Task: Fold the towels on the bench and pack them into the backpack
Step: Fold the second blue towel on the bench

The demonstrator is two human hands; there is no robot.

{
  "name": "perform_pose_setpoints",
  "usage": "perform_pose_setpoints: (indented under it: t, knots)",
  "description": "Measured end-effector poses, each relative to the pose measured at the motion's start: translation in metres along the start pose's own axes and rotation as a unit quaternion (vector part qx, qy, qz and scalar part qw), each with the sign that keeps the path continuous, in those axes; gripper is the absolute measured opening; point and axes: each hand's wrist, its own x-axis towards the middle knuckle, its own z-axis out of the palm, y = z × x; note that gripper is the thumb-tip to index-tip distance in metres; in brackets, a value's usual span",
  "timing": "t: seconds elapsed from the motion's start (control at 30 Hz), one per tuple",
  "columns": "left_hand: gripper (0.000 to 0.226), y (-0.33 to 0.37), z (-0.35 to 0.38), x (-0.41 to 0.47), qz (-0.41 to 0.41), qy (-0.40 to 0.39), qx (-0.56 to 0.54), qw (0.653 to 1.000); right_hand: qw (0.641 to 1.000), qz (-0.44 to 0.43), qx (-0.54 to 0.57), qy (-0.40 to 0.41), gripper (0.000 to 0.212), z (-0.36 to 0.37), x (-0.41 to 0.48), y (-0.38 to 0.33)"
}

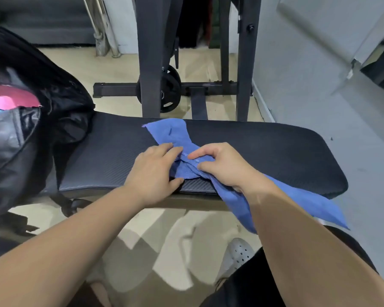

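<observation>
One black backpack [31, 129] fills the far left, its lower part resting on the left end of the tabletop [275, 151], a black padded gym bench that runs across the view. The backpack's mouth gapes open, and a pink cloth [11, 99] shows inside it, with a sliver of pale blue just below. Behind the tabletop, on the beige floor [111, 69], stands a black metal rack [149, 63] with a black weight plate [170, 89] at its base bar.

The blue towel [173, 134] lies across the middle of the tabletop, apart from the backpack and not yet folded. One end fans out flat toward the far edge, the middle is twisted into a narrow bunch, and the other end hangs over the near edge under the right forearm.

The left hand [155, 171] lies on the left side of the bunch, fingers nearly straight and pressing the cloth, thumb stretched along the near edge and touching the towel's lower fold. Just beside it, the right hand [222, 165] grips the bunch with curled fingers, thumb and forefinger pinching the twisted cloth, the rest passing under the palm.

Lower down, a white perforated clog [237, 253] rests on the floor. A grey wall [319, 63] closes the right side.
</observation>
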Motion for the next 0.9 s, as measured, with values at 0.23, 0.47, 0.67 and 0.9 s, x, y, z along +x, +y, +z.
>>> perform_pose_setpoints:
  t: [0.23, 0.47, 0.67, 0.9]
  knots:
    - [0.05, -0.025, -0.001, -0.033, 0.022, 0.074, -0.08, 0.994, 0.958, 0.041, 0.279, -0.057, 0.032, 0.016, -0.014, -0.026]
    - [0.021, -0.028, -0.016, -0.061, -0.006, 0.165, -0.271, 0.948, 0.991, 0.058, 0.121, -0.02, 0.032, 0.03, -0.01, -0.018]
    - [0.01, -0.01, -0.063, -0.072, -0.009, 0.146, -0.313, 0.938, 0.982, -0.079, -0.108, 0.132, 0.027, 0.046, -0.009, -0.031]
    - [0.012, 0.0, -0.086, -0.064, -0.054, 0.201, -0.324, 0.923, 0.987, -0.151, 0.024, -0.053, 0.017, 0.049, -0.037, -0.07]
